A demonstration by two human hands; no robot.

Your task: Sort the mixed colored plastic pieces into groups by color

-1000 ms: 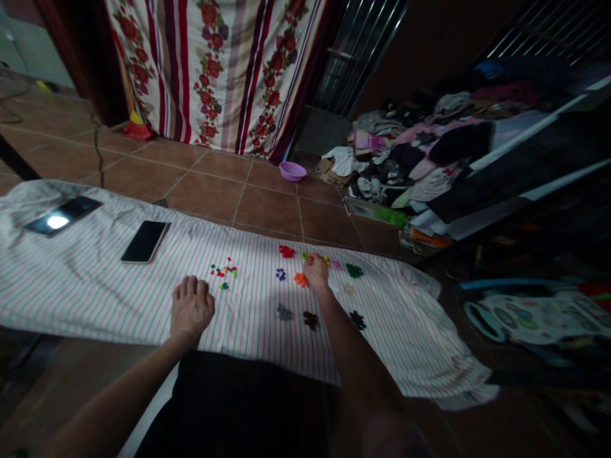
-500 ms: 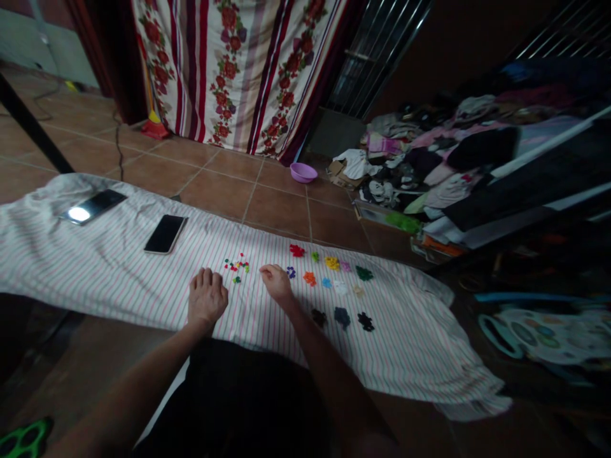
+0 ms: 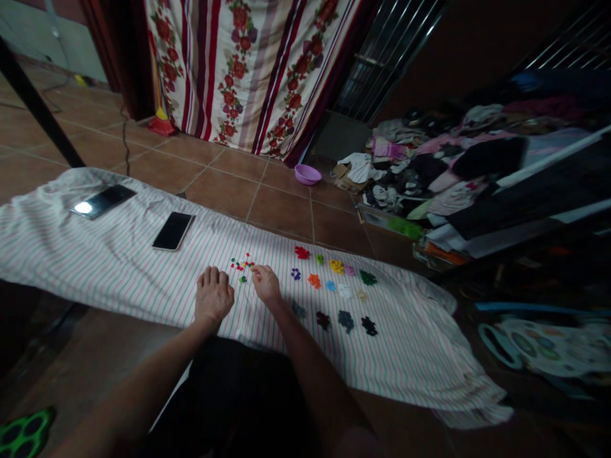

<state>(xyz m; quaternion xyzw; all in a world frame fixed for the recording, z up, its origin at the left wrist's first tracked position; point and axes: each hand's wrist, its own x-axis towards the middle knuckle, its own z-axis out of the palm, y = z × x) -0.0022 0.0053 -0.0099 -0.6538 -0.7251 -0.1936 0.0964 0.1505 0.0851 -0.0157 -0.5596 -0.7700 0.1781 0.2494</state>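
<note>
Pieces (image 3: 244,264) — multicoloured, right hand (image 3: 266,284) beside

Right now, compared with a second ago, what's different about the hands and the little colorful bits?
The right hand has moved left, from the lime-green pile to the edge of the mixed bits. I can't tell whether it dropped or took any. The left hand still rests on the striped cloth, and the phone stayed put.

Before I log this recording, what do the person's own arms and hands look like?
The left hand and right hand are ungloved; the left forearm and right forearm are bare, with no sleeve, watch or bracelet visible. Rings cannot be made out.
</note>
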